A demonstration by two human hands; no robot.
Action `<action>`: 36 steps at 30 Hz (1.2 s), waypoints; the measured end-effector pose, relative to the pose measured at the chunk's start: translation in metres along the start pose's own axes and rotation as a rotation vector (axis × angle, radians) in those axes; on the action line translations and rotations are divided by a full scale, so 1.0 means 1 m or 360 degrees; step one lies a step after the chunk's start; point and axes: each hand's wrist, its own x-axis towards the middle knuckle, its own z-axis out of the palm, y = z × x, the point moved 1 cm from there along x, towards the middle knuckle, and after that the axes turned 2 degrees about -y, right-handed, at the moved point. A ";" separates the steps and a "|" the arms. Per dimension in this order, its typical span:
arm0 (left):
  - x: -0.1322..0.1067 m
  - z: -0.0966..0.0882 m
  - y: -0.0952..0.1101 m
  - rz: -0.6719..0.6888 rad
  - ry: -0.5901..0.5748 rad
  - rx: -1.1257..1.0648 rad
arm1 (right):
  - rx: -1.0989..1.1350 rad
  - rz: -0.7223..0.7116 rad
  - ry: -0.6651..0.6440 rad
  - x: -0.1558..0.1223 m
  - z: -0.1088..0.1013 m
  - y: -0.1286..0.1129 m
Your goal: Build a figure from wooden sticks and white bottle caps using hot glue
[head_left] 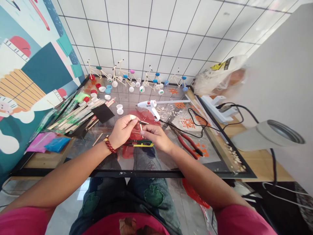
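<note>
My left hand, with a bead bracelet at the wrist, pinches the black-wrapped top of a short wooden stick. Lower on the same stick, the thumb and fingers of my right hand are closed. The stick is held nearly upright above the glass tabletop. Just beyond the hands lies a white glue gun, its nozzle pointing left and a long glue stick at its back. Close below the hands is a yellow and dark green utility knife. Red-handled pliers rest right of my right hand.
Several small stick models with bottle-cap wheels line the back wall. Loose caps, bundled sticks and a black sheet lie left. A power strip, cable and grey lamp occupy the right.
</note>
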 end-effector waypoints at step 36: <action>0.002 -0.008 -0.004 0.0305 0.0108 0.0351 | -0.0044 -0.0041 -0.0060 -0.002 0.000 -0.001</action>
